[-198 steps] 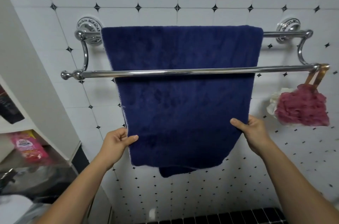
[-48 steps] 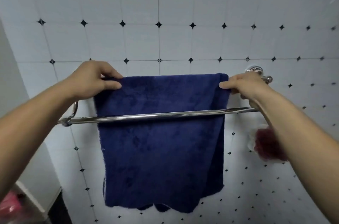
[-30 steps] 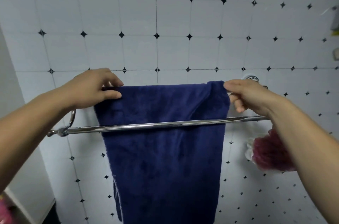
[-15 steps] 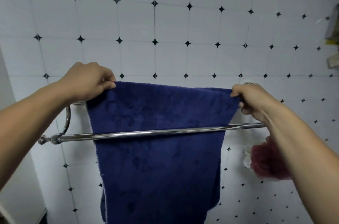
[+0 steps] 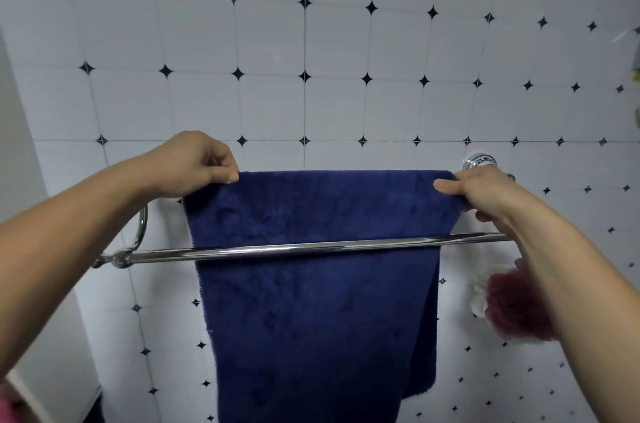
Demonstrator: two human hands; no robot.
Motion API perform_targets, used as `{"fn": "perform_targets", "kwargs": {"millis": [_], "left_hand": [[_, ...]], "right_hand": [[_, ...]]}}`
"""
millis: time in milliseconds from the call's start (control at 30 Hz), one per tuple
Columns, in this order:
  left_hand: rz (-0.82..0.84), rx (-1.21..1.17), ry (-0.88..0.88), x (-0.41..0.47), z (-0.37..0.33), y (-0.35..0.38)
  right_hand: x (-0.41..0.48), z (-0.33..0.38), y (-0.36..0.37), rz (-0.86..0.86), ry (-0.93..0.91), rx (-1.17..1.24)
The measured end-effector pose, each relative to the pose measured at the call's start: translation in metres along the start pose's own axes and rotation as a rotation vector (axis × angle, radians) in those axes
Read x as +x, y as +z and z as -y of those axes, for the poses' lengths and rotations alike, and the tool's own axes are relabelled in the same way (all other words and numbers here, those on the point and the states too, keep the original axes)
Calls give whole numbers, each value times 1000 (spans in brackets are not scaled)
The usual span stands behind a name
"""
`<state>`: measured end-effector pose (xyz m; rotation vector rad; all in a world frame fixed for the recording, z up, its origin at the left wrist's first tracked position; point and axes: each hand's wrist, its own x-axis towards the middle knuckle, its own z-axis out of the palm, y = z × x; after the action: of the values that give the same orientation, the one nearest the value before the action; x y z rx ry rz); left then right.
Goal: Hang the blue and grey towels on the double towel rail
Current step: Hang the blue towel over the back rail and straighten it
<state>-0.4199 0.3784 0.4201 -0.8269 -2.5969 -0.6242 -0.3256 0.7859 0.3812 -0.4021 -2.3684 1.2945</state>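
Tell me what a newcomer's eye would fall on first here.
The dark blue towel fills the centre, folded over at the top and hanging down behind the shiny front bar of the rail. The left hand and right hand grip its top corners, one at each end. At the lower right, a dark red bath puff hangs against the white tiled wall.

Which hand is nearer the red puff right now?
Right. The right hand grips the towel at its top corner, just above the puff; the left hand grips the opposite corner, across the towel.
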Motion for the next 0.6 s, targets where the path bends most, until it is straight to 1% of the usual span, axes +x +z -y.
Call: {"fn": "perform_targets", "kwargs": {"millis": [67,100,133,167,200,233,267,300,333,367,400,433,467,500,533,567,600], "left_hand": [[-13,147,-20,1,-3,1],[-38,219,-40,0,-6,2],[-83,265,-40,-4,-10,3],[-160,268,-3,-11,-13,5],[-269,228,62,-23,-17,8],[-414,166,156,-40,-20,12],[-559,107,263,-59,-22,17],[-674,61,358,-79,-20,24],[-720,24,434,-100,-16,35],[-693,4,492,-122,-10,48],[-603,-19,538,-142,-1,64],[-484,-20,533,-159,10,81],[-400,13,484,-172,22,100],[-349,84,392,-182,34,119],[-316,122,250,-186,46,137],[-312,78,44,-185,56,150],[-334,-45,-169,-178,64,158]], "right_hand": [[-1,1,1,-35,-24,-45],[-3,2,3,-82,-41,-118],[-8,2,6,-166,-61,-235],[-14,0,9,-286,-97,-349],[-24,-4,12,-424,-147,-407],[-36,-12,16,-544,-213,-393],[-49,-22,21,-623,-294,-319],[-64,-36,29,-646,-363,-230],[-77,-52,40,-596,-401,-185],[-87,-69,51,-509,-394,-201],[-94,-86,63,-400,-338,-243],[-95,-102,72,-289,-256,-278],[-92,-117,79,-200,-186,-280],[-85,-129,84,-140,-127,-234],[-77,-136,86,-100,-74,-139],[-68,-141,87,-65,-39,-12],[-58,-143,89,-30,-41,114]]}}
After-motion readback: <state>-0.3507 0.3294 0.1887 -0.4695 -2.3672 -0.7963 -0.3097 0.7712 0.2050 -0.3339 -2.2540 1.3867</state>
